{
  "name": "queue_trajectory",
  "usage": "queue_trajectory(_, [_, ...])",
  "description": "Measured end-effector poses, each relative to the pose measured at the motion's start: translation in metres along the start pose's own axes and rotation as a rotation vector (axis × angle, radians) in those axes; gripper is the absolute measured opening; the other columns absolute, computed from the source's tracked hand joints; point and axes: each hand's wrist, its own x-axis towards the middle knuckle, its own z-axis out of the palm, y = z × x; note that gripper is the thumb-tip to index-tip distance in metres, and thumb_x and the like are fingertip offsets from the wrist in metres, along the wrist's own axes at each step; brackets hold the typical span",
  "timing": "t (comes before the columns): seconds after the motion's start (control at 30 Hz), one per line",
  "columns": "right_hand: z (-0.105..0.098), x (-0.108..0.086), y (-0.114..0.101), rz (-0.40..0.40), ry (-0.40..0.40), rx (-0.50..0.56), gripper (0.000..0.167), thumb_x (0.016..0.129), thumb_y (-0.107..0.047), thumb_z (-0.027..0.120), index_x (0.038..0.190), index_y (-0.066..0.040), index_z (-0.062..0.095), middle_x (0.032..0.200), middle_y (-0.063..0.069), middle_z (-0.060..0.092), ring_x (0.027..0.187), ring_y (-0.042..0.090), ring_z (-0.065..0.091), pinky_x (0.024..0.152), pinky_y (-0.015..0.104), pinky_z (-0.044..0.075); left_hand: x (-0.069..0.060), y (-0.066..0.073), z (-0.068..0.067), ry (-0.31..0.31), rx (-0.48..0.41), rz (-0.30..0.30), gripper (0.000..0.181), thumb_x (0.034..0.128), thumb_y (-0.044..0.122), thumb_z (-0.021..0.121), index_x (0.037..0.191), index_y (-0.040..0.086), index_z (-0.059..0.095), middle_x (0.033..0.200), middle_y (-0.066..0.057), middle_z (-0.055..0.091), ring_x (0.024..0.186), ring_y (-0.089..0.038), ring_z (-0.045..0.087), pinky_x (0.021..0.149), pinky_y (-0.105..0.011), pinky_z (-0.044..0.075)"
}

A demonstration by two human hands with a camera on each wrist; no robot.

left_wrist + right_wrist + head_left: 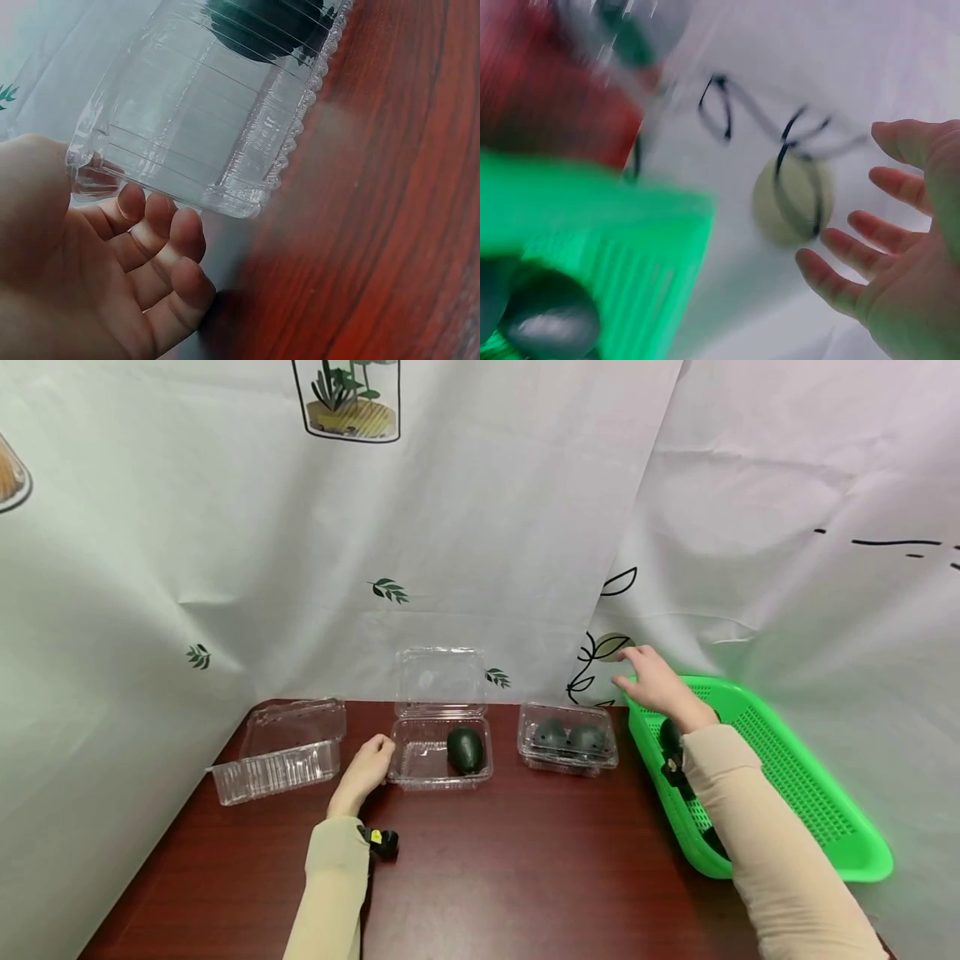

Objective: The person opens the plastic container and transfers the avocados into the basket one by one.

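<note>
A clear plastic clamshell box (420, 774) lies with its lid raised at the back middle of the table. One dark green avocado (465, 752) sits in its right half. My left hand (370, 767) holds the box's left edge; the left wrist view has the fingers (187, 232) curled at the rim. Empty and spread, my right hand (654, 681) hovers over the far left corner of a green plastic basket (862, 852). Dark avocados (551, 315) lie in that basket, partly hidden by my right arm in the head view.
Right of the open box stands a closed clamshell box (567, 760) with two avocados inside. Another clear clamshell box (281, 768), open and empty, lies at the left. A patterned white cloth (525, 527) hangs behind the brown table (525, 868).
</note>
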Motion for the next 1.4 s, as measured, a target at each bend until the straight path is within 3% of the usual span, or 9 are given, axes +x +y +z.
queue_trajectory(0.2, [0.024,0.01,-0.059,-0.186,-0.021,-0.053,0.041,0.095,-0.015,0.061,0.13,0.004,0.052,0.132,0.026,0.046,0.121,0.04,0.047,0.102,0.053,0.038,-0.001,0.0,-0.001,-0.002,0.005,-0.003,0.028,0.1015,0.019,0.035,0.106,-0.001,0.054,0.069,-0.009,0.044,0.054,-0.022,0.046,0.055,-0.034,0.043])
queue_trajectory(0.43, [0.074,0.012,-0.126,-0.396,-0.074,-0.129,0.039,0.094,-0.019,0.065,0.129,-0.003,0.056,0.13,0.018,0.051,0.117,0.032,0.052,0.099,0.046,0.044,-0.002,0.001,-0.002,0.006,0.006,0.001,0.028,0.1006,0.018,0.036,0.107,-0.002,0.055,0.07,-0.008,0.044,0.055,-0.021,0.046,0.055,-0.033,0.043])
queue_trajectory(0.6, [0.106,0.011,-0.161,-0.507,-0.088,-0.169,0.037,0.094,-0.019,0.064,0.128,-0.006,0.057,0.129,0.016,0.052,0.115,0.03,0.053,0.094,0.045,0.047,-0.001,-0.001,-0.001,0.004,0.001,0.001,0.029,0.1011,0.019,0.036,0.107,-0.002,0.055,0.071,-0.007,0.043,0.056,-0.021,0.046,0.056,-0.033,0.043])
queue_trajectory(0.93, [0.148,0.013,-0.191,-0.461,-0.129,-0.128,0.039,0.094,-0.018,0.063,0.13,-0.007,0.056,0.129,0.014,0.05,0.112,0.028,0.053,0.089,0.041,0.048,-0.002,0.0,0.0,0.001,-0.007,0.008,0.027,0.1011,0.018,0.036,0.104,-0.002,0.054,0.07,-0.007,0.043,0.058,-0.021,0.046,0.056,-0.033,0.044])
queue_trajectory(1.17, [0.165,0.017,-0.194,-0.384,-0.134,-0.097,0.04,0.091,-0.016,0.067,0.129,-0.007,0.056,0.13,0.015,0.049,0.116,0.031,0.051,0.092,0.044,0.047,-0.001,0.001,-0.001,0.004,-0.012,0.003,0.027,0.1002,0.019,0.037,0.104,-0.001,0.055,0.069,-0.006,0.043,0.057,-0.021,0.045,0.055,-0.032,0.043])
queue_trajectory(1.4, [0.179,0.022,-0.193,-0.341,-0.138,-0.092,0.036,0.088,-0.015,0.071,0.121,-0.008,0.06,0.12,0.013,0.053,0.112,0.032,0.051,0.092,0.044,0.045,0.0,-0.001,-0.001,-0.002,-0.014,0.004,0.028,0.1009,0.019,0.036,0.105,-0.001,0.055,0.07,-0.007,0.043,0.058,-0.021,0.046,0.056,-0.032,0.043])
